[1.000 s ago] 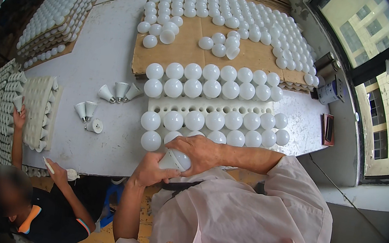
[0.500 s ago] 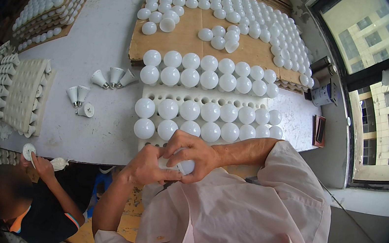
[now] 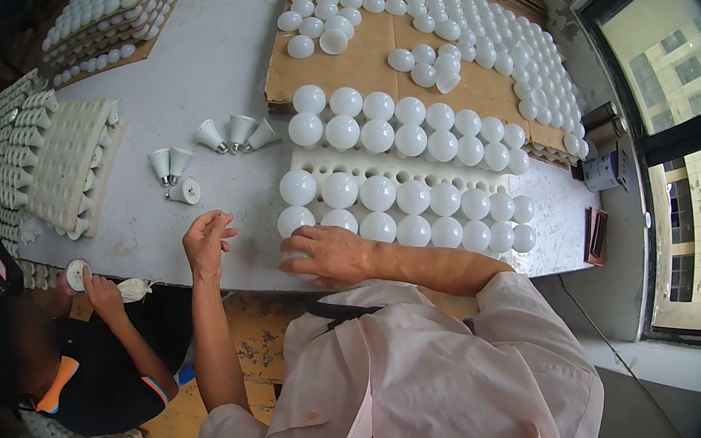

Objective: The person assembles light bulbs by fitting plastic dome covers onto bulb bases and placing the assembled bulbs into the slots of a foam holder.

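At the near left corner of a white foam tray (image 3: 296,158), my right hand (image 3: 329,254) is closed over a white light bulb (image 3: 295,260), whose dome shows a little under the fingers. Its base is hidden, so I cannot tell if it sits in a hole. Rows of bulbs with round white domes (image 3: 377,193) stand in the tray just beyond. To the left, my left hand (image 3: 208,242) hangs above the table edge with nothing in it, its fingers loosely bent and apart. Several bulb bases without domes (image 3: 186,190) lie on the table past it.
Loose white domes cover a cardboard sheet (image 3: 373,56) at the back. Stacked trays of bulb parts (image 3: 72,162) stand at the left. A co-worker (image 3: 93,362) at lower left holds a round white part (image 3: 76,275). A window (image 3: 700,214) is on the right.
Both hands were together around one bulb near my body. My left hand has let go and moved left; the right has carried the bulb forward to the tray. The view has shifted slightly.
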A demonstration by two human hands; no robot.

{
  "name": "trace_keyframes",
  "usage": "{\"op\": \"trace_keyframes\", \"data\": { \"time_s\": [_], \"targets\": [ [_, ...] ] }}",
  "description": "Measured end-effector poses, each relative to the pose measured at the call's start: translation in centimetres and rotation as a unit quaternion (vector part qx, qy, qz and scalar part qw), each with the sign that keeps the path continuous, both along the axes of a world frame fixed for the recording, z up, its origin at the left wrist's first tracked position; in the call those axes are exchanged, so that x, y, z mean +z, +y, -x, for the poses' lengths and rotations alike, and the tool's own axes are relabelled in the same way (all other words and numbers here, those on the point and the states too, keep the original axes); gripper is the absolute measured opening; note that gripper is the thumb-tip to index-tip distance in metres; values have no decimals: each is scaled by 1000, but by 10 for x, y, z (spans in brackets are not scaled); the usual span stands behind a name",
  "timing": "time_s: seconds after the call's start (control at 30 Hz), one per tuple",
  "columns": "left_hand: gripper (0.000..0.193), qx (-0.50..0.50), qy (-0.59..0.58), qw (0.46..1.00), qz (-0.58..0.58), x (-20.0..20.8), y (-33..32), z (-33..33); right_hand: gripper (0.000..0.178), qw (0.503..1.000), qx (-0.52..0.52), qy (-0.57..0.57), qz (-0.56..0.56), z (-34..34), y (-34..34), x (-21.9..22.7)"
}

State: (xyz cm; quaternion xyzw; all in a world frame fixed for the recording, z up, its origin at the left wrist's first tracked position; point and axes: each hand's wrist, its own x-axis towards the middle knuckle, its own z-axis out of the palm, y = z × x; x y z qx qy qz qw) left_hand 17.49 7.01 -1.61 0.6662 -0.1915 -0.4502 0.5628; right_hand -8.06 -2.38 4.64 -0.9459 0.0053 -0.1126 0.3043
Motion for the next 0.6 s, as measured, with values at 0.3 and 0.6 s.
{"op": "trace_keyframes", "data": {
  "time_s": [0.3,0.6],
  "targets": [
    [53,10,-486,858,-167,-86,-29,-80,52,993,52,-22,108,-17,2,-25],
    [46,-133,-619,753,-176,-124,-44,-144,43,932,-328,-151,16,51,-140,21]
  ]
}}
